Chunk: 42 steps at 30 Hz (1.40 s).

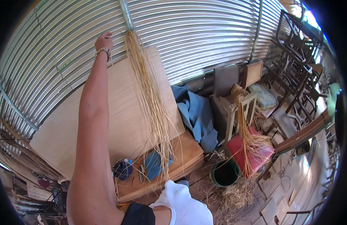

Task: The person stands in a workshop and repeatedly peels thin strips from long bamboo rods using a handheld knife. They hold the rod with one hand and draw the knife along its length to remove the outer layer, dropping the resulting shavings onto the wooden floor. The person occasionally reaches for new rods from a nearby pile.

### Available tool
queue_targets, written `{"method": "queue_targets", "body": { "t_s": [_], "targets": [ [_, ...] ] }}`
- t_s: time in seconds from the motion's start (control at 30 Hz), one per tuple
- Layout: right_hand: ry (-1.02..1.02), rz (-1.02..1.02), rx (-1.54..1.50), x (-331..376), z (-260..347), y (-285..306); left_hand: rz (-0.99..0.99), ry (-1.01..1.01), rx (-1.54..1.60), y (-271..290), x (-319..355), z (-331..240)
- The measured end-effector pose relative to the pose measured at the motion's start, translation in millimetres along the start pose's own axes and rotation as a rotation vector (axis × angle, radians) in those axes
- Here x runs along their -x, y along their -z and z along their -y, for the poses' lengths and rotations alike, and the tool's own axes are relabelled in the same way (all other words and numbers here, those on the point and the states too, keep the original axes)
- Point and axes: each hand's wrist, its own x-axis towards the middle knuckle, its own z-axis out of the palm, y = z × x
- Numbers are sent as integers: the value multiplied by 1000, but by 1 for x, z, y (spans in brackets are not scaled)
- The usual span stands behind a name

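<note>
My left hand is raised high at the upper left, at the end of my stretched-out arm, with a watch on the wrist. Its fingers are curled closed; whatever they may hold is too small to make out. Just right of it, a long bundle of straw-coloured strands hangs from a metal post on the corrugated wall. The strands fan out downward over a pale board to a low wooden surface. My right hand is out of view.
Blue cloth lies right of the board. A dark green bucket stands beside a red-seated chair draped with more strands. Loose fibres litter the floor. Stacked chair frames fill the far right. A blue folder-like piece lies on the wooden surface.
</note>
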Motion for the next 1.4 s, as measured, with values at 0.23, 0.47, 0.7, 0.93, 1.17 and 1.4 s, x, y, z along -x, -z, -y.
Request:
{"method": "queue_targets", "body": {
  "t_s": [0.23, 0.47, 0.7, 0.93, 1.17, 1.4],
  "targets": [
    [65, -17, -30, -46, 125, 3, 84, 120, 39, -77, -51, 33],
    [73, -16, -21, -68, 187, 2, 63, 73, 8, -128, -89, 47],
    [73, -19, -16, -81, 220, -2, 226, 170, 172, -197, -144, 89],
    [51, -37, -10, -82, 232, -1, 363, 384, 754, -214, -100, 77],
    [96, -19, -21, -93, 243, -9, 432, 21, 525, -239, -165, 144],
    [57, -60, -34, -80, 233, -9, 348, 355, 208, -204, -109, 23]
  ]
}}
